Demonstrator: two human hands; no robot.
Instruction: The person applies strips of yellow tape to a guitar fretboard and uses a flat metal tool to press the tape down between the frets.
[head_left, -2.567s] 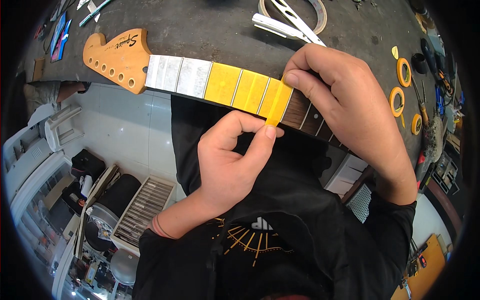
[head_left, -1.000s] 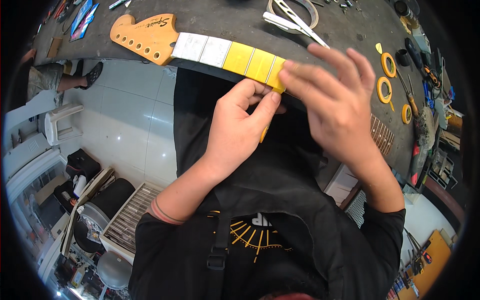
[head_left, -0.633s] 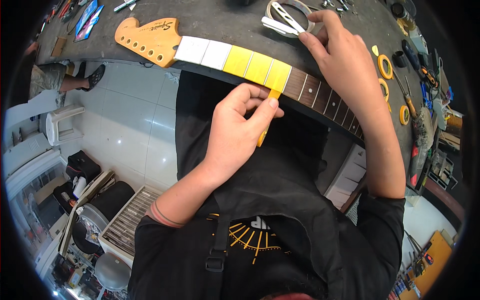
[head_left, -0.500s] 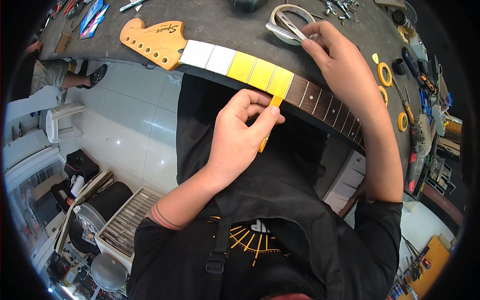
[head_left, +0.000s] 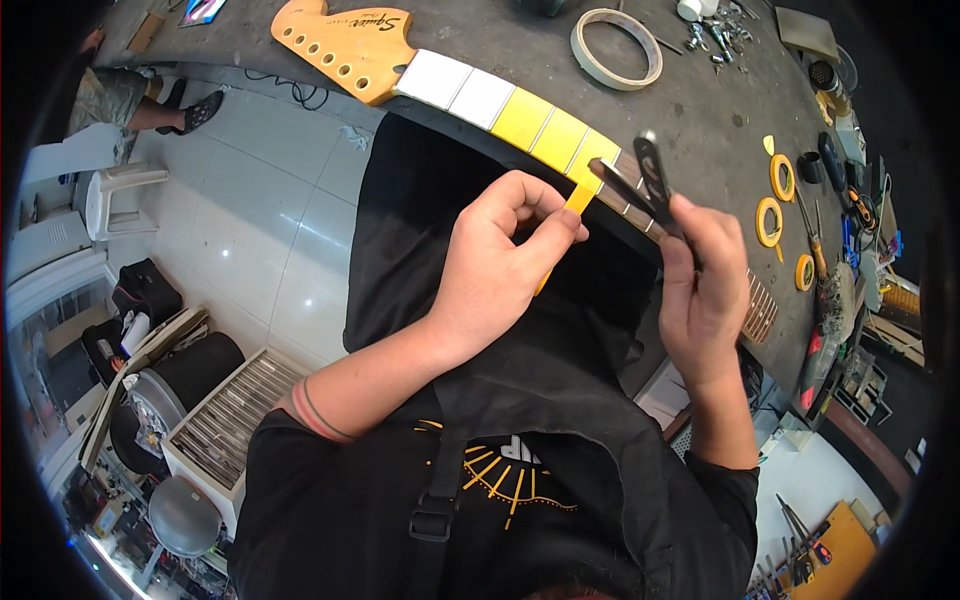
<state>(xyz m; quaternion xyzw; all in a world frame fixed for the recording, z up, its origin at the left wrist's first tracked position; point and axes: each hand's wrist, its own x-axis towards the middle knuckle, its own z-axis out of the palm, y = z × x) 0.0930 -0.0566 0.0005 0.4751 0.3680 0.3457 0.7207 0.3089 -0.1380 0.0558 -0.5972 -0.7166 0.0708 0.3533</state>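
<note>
With the neck (head_left: 345, 48) along the surface's (head_left: 480, 35) near edge, left fingers (head_left: 552, 240) pinching the yellow tape (head_left: 577, 203) and right fingers (head_left: 714, 236) gripping the razor (head_left: 653, 185), a taut strip and light blade should cut cleanest.

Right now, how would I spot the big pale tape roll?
Find the dark workbench, then the guitar neck along its edge. Beyond the neck's yellow tape, the pale tape roll lies left of loose metal hardware. It's bigger and paler than the yellow rolls.
</note>
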